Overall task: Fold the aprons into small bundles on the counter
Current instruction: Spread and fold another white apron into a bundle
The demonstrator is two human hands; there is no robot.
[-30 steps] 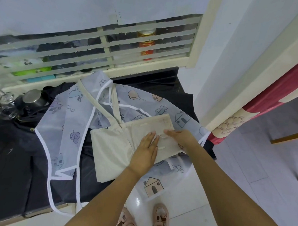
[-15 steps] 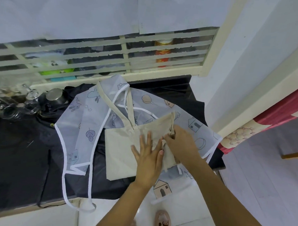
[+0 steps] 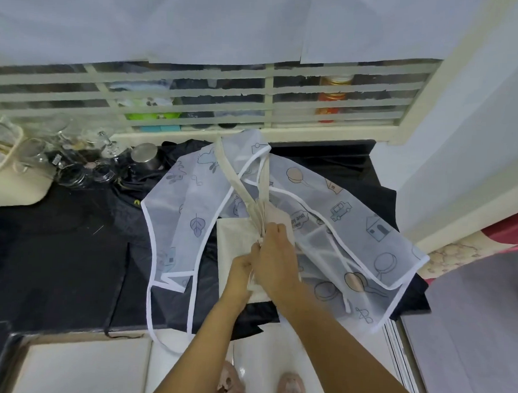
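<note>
A beige cloth apron (image 3: 233,248), partly folded, lies on top of a translucent white printed apron (image 3: 354,227) spread over the black counter (image 3: 56,255). My right hand (image 3: 274,256) grips the folded right edge of the beige apron and holds it raised on end. My left hand (image 3: 241,270) sits just beside and under it, fingers curled on the same stack of beige layers. The beige neck strap (image 3: 229,168) runs up toward the window. Dark cloth (image 3: 255,318) lies beneath both aprons.
A steel cup (image 3: 145,155), several glass jars (image 3: 75,170) and a cream basket (image 3: 9,167) crowd the counter's back left. A barred window (image 3: 196,104) stands behind, a white wall (image 3: 462,131) to the right. The counter's front edge (image 3: 68,330) drops to tiled floor.
The left hand went from lying flat on the beige apron to gripping its edge. The right hand lifted the folded right side up and over toward the left. The camera tilted down.
</note>
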